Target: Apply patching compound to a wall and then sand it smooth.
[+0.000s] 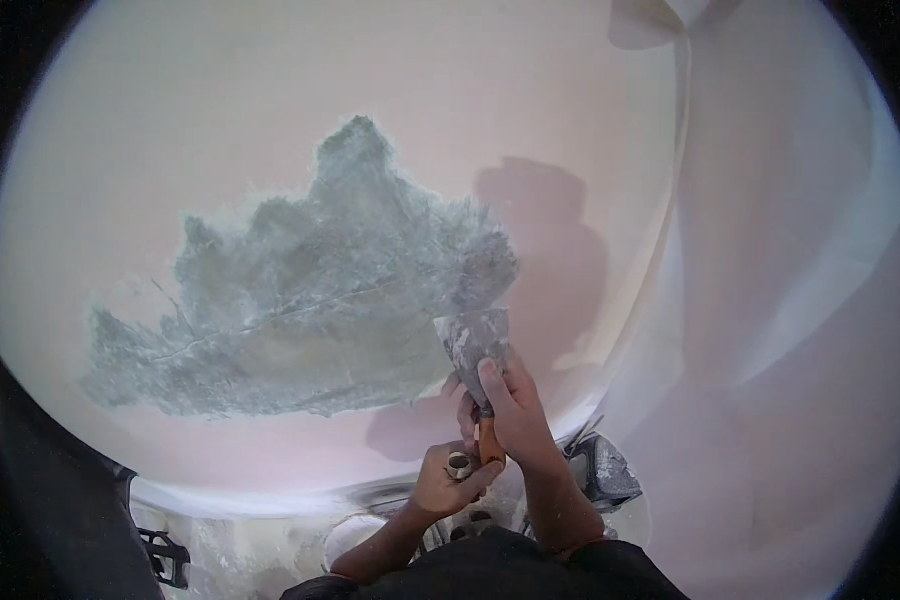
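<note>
Though two hands [518,408], one scraper [476,338]; one grey patch [300,330].

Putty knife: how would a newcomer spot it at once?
Start at the big, jagged grey-green patch on the pale surface. At its lower right, the right hand and left hand hold the putty knife. Its orange handle and white-smeared, flared blade set it apart.

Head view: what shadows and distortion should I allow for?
Head view: a soft shadow falls on the pale pink wall, right of the ragged grey patch; head view: the wall's lower edge bows, and the corners are dark; head view: the grey-bladed, orange-handled scraper reads clearly.
</note>
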A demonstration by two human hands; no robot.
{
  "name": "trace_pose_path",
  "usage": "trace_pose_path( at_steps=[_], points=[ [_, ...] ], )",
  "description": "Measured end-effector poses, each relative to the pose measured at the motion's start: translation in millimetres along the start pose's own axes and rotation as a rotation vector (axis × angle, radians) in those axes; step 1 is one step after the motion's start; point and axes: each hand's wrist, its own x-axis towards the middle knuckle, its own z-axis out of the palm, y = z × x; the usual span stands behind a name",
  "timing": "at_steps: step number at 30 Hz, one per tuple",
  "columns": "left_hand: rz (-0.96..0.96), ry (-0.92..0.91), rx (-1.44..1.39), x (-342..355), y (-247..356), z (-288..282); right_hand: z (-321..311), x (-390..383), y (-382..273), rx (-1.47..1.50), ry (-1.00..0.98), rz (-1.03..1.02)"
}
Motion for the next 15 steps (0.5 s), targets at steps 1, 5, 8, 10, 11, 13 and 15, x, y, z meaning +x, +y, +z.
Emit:
trace_pose_path(
  at_steps=[1,5,8,10,11,13,15],
  points=[
    [0.001,0.013,0.007,0,3,0,4,6,-4,-0.002,0.027,-0.008],
    [0.074,-0.022,0.004,8,27,-2,3,35,-17,-0.093,-0.065,0.007],
    [0.146,-0.006,-0.049,25,48,-5,9,56,-32,-0.150,0.007,-0.033],
    [0.185,0.013,-0.073,36,59,-9,13,75,-36,-0.149,0.052,-0.055],
    [0.159,0.043,-0.056,42,66,-9,13,82,-38,-0.155,0.107,-0.083],
    [0.140,0.081,-0.040,49,73,-13,12,95,-36,-0.115,0.123,-0.099],
    [0.104,0.081,-0.102,58,70,-17,10,101,-35,-0.080,0.146,-0.118]
  ],
)
